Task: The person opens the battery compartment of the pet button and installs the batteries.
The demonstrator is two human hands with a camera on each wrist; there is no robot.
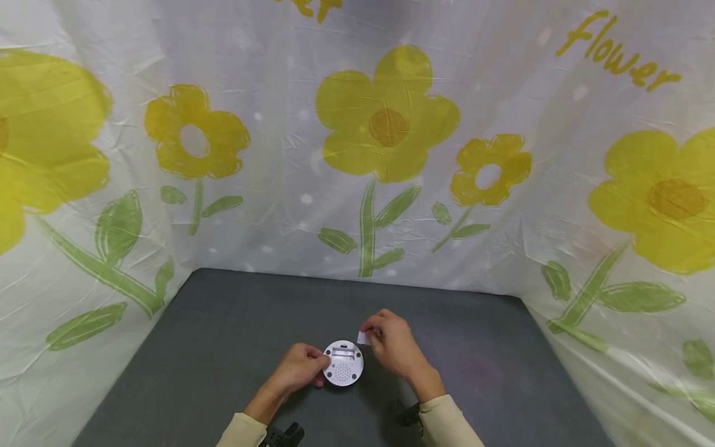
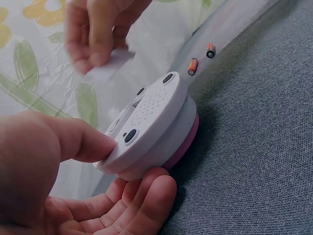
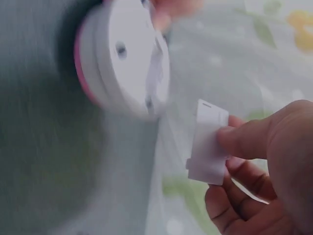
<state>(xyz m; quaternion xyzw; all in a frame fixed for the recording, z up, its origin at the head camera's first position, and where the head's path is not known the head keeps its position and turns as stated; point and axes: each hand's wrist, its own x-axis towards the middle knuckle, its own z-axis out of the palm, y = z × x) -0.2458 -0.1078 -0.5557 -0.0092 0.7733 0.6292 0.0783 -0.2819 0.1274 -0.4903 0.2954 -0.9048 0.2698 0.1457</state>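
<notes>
A round white device (image 1: 344, 372) with a pink rim lies with its perforated face up on the dark table. Dark feet dot that face, and its battery compartment (image 1: 343, 354) is uncovered. My left hand (image 1: 298, 367) grips the device at its left edge, thumb on the face and fingers curled below. Just beyond its upper right side, my right hand (image 1: 393, 341) pinches a small white battery cover (image 3: 208, 147) between thumb and fingers, apart from the device. In the left wrist view, one orange-and-black battery (image 2: 193, 66) and another battery (image 2: 211, 50) lie on the table.
The dark grey cloth-like tabletop (image 1: 251, 310) extends around both hands. A white curtain (image 1: 279, 205) printed with yellow flowers hangs along its back and sides. Black straps with devices (image 1: 285, 434) sit at the wrists.
</notes>
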